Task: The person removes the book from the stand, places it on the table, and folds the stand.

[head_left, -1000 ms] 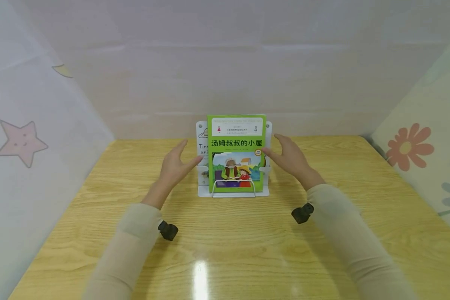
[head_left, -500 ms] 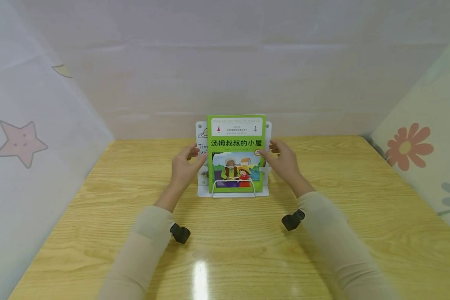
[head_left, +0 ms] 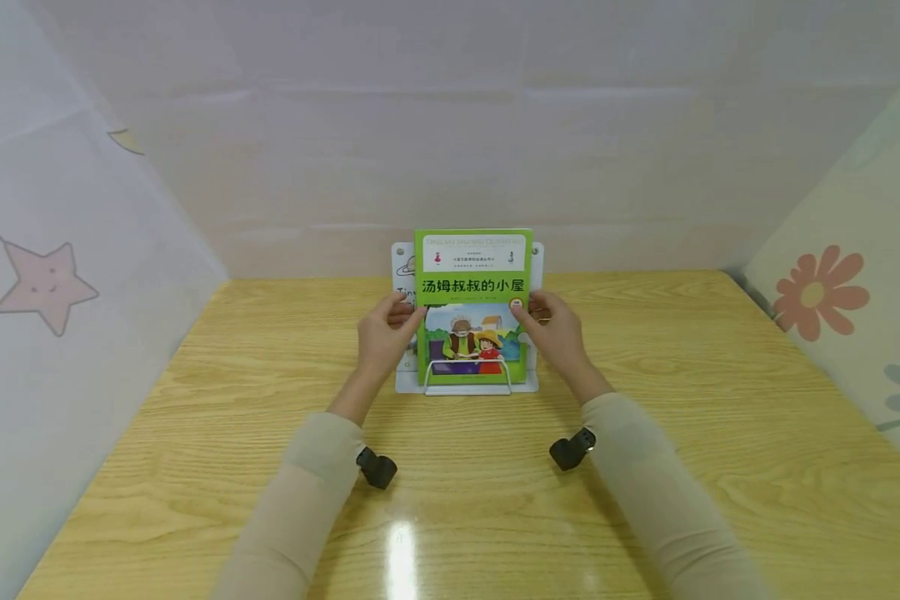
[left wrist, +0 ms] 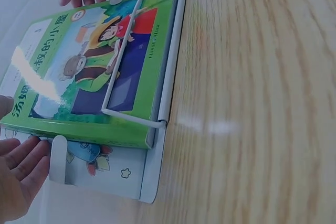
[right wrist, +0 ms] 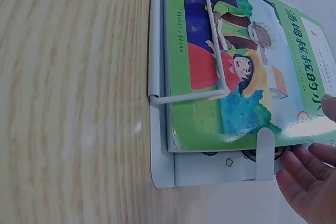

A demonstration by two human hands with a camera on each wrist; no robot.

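Note:
A green picture book (head_left: 472, 287) with Chinese lettering stands upright on a white book stand (head_left: 532, 379) whose back plate carries printed drawings. A white wire bar (left wrist: 116, 66) crosses the lower front of the cover. My left hand (head_left: 385, 336) grips the book's left edge, thumb on the cover and fingers at the side. On the opposite edge, my right hand (head_left: 558, 333) holds the book the same way; its fingers (right wrist: 299, 174) lie beside a small white clip (right wrist: 265, 153) of the stand. Parts of the fingers behind the book are hidden.
The stand rests on a wood-grain table (head_left: 465, 517), towards its back edge. Behind it hangs a pale cloth (head_left: 450, 125). A pink star (head_left: 47, 287) is printed on the left side cloth and flowers (head_left: 817, 292) on the right one.
Both hands have moved inward from either side and now take hold of the book's edges, their fingers more bent than before. Book and stand have stayed in place.

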